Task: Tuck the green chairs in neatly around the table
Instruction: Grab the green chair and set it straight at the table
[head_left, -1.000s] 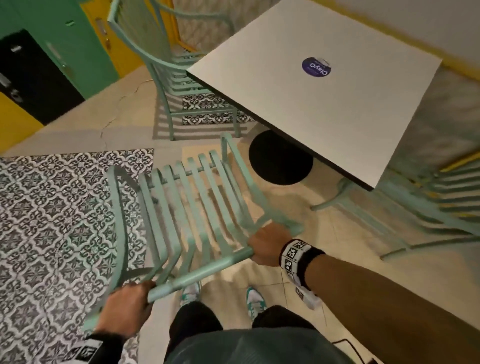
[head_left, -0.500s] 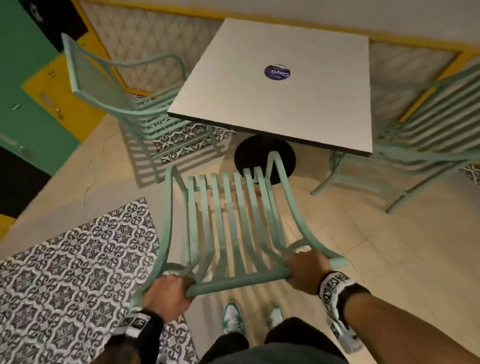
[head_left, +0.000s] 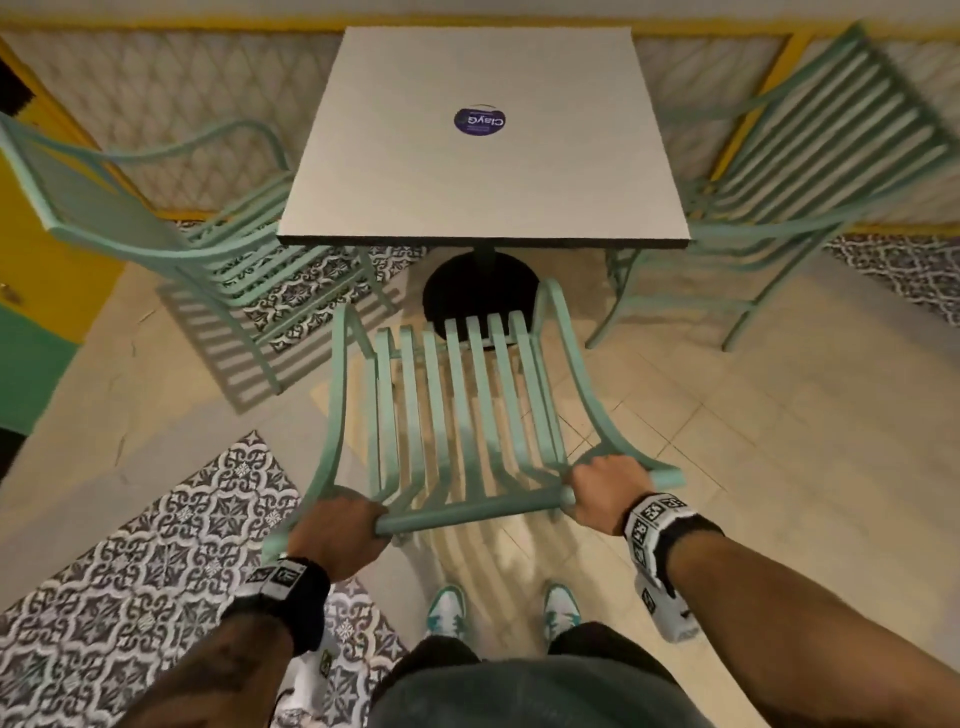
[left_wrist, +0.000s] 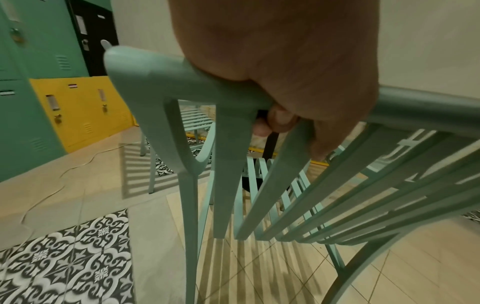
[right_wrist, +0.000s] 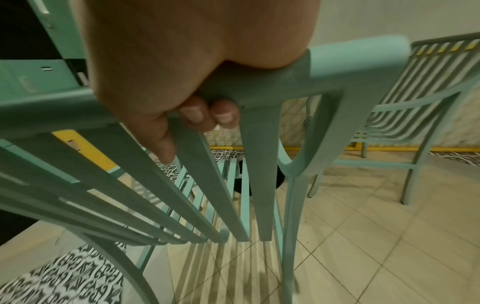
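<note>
A mint-green slatted chair (head_left: 457, 405) stands square in front of me, its seat facing the white square table (head_left: 483, 171). My left hand (head_left: 337, 530) grips the left end of its top rail (head_left: 467, 512), and my right hand (head_left: 605, 491) grips the right end. In the left wrist view the left hand (left_wrist: 280, 86) has its fingers curled round the rail. In the right wrist view the right hand's fingertips (right_wrist: 197, 115) wrap under the rail (right_wrist: 285, 82). The seat front lies near the table's black round base (head_left: 480, 283). Two more green chairs stand left (head_left: 171, 228) and right (head_left: 789, 197) of the table.
A purple round sticker (head_left: 480, 120) lies on the tabletop. Patterned black-and-white floor tiles (head_left: 156, 561) run at the left, beige tiles (head_left: 753, 441) at the right. Yellow and green lockers (left_wrist: 52, 102) line the left wall. My shoes (head_left: 447, 613) stand just behind the chair.
The chair has swung round from an angled position at the left to face the table squarely and has come closer to its base. Both hands have kept their grip on the top rail.
</note>
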